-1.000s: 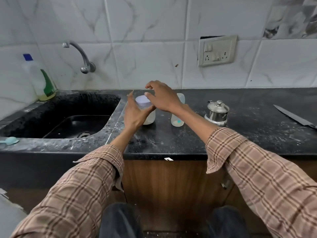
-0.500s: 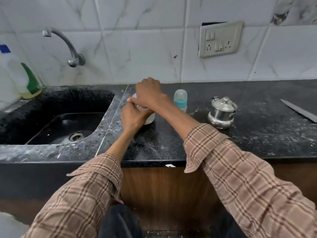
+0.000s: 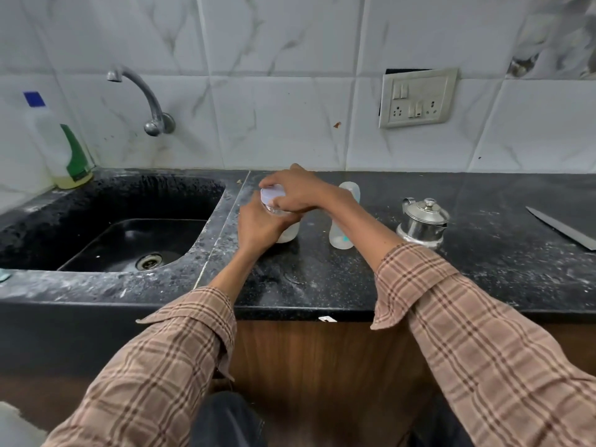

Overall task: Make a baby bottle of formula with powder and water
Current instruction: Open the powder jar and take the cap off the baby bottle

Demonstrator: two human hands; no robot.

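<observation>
A small clear jar (image 3: 288, 232) with a pale lilac lid (image 3: 270, 194) stands on the black counter just right of the sink. My left hand (image 3: 258, 225) grips the jar's body from the near side. My right hand (image 3: 295, 191) reaches across from the right and grips the lid from above. To the right of the jar stands a clear baby bottle (image 3: 342, 235) with a capped top, partly hidden behind my right forearm. What the jar holds is hidden by my hands.
A small steel pot with a lid (image 3: 423, 221) sits right of the bottle. A knife (image 3: 562, 227) lies at the far right. The black sink (image 3: 129, 240) and tap (image 3: 145, 98) are at the left, with a detergent bottle (image 3: 61, 146) in the corner.
My right hand came down from hovering over the lid and closed on it. My left hand stayed on the jar. The view shifted a little.
</observation>
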